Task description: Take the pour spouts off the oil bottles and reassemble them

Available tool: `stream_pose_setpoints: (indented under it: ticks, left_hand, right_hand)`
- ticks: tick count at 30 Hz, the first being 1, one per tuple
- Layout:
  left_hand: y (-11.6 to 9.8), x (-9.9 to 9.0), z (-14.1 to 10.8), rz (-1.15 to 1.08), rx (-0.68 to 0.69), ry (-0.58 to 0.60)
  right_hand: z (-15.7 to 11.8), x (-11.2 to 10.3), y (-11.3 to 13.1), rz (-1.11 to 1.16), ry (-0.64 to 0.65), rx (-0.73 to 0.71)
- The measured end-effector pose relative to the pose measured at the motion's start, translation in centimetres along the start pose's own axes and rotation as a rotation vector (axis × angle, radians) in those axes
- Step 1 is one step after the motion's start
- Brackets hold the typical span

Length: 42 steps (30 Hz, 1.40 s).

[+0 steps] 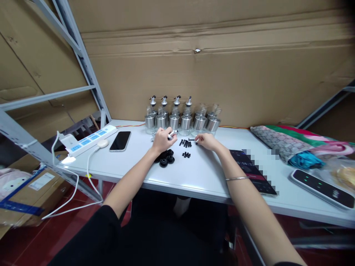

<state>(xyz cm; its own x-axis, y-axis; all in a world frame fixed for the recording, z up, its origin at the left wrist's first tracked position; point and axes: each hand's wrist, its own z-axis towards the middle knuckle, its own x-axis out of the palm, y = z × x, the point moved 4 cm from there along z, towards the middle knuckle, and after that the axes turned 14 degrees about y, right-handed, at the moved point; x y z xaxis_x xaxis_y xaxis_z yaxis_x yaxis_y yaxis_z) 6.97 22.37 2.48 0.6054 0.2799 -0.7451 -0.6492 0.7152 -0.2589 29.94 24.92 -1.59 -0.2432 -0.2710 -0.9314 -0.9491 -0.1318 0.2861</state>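
My left hand (pixel 163 139) is closed around a silver pourer spout (pixel 172 134), just in front of the glass bottles. To the right, my right hand (pixel 205 141) pinches a small black part (pixel 196 142) close to the tabletop. Between the hands lie several thin black flip levers (pixel 185 143) and, nearer me, a cluster of small black caps (pixel 186 155). Round black stoppers (pixel 166 159) sit below my left forearm, which partly hides them. Behind stand rows of glass bottles with metal sleeves (pixel 174 121); some at the back carry silver spouts (pixel 177 99) with black levers.
A white power strip (pixel 91 140) and a phone (pixel 120 141) lie on the left of the white table (pixel 205 181). A tablet (pixel 253 171), a black-and-white device (pixel 323 188) and folded fabric (pixel 277 144) are on the right. Cardboard (pixel 222 74) stands behind.
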Motion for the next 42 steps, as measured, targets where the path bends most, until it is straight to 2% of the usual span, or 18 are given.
stream_pose_setpoints:
  ticks: [9, 17, 24, 30, 37, 42]
  left_hand:
    - [0.0, -0.2, 0.0, -0.012, -0.015, 0.009]
    - [0.0, 0.0, 0.0, -0.011, -0.019, 0.025]
    - [0.1, -0.1, 0.1, -0.013, -0.030, 0.038]
    - [0.1, 0.0, 0.0, -0.007, -0.040, 0.057]
    - [0.0, 0.0, 0.1, -0.005, -0.048, 0.074]
    - [0.0, -0.1, 0.1, -0.002, -0.051, 0.079]
  right_hand:
    - [-0.5, 0.0, 0.6, 0.031, 0.063, -0.035]
    - [-0.1, -0.4, 0.9, -0.011, -0.048, 0.003]
    - [-0.8, -0.6, 0.8, -0.054, 0.051, 0.072]
    - [-2.1, -0.9, 1.8, -0.040, 0.145, 0.025]
    - [-2.0, -0.4, 2.3, 0.000, 0.173, -0.046]
    - [-1.9, -0.5, 2.3, 0.002, 0.145, -0.044]
